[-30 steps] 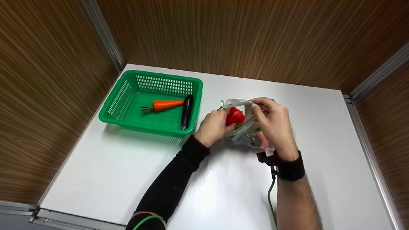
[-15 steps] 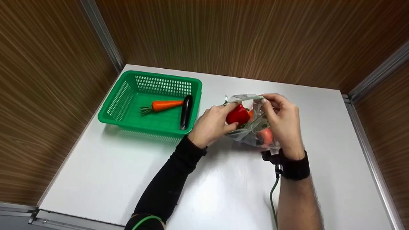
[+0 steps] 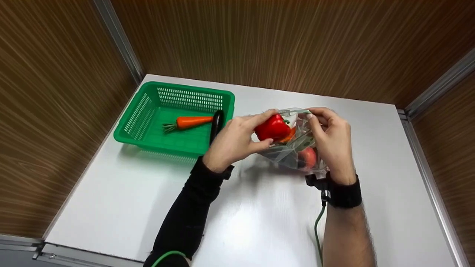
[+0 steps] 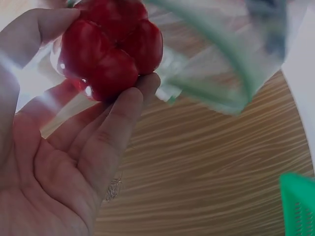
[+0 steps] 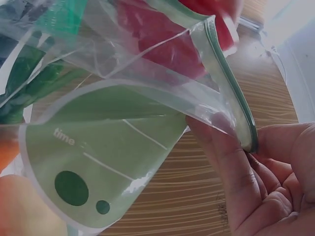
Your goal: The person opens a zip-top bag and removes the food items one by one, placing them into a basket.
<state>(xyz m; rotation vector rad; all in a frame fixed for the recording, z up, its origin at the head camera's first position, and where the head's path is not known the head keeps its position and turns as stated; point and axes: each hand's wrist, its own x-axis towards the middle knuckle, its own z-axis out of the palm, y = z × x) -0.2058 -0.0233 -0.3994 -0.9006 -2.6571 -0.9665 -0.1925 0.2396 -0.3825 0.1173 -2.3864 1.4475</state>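
Observation:
My left hand (image 3: 237, 139) grips a red bell pepper (image 3: 272, 128) between thumb and fingers, at the mouth of a clear zip bag (image 3: 282, 159). In the left wrist view the pepper's lobed end (image 4: 110, 49) faces the camera, close to the bag's green zip strip (image 4: 206, 29). My right hand (image 3: 332, 142) pinches the bag's upper edge at the zip, and the mouth stands open toward the left. Inside the bag lie a pinkish-red round fruit (image 3: 308, 157) and something orange (image 3: 288, 135). The right wrist view shows a green printed label (image 5: 108, 147) on the bag.
A green plastic basket (image 3: 172, 150) stands on the white table (image 3: 122, 200) at the left. It holds a carrot (image 3: 195, 121) and a dark eggplant (image 3: 217, 120), partly hidden by my left hand. Wood-grain panels (image 3: 259, 44) enclose the table. A cable (image 3: 317, 230) hangs from my right wrist.
My left hand has shifted left and slightly away from me, and more of the pepper shows at the bag's mouth. My right hand has moved right with the bag's edge.

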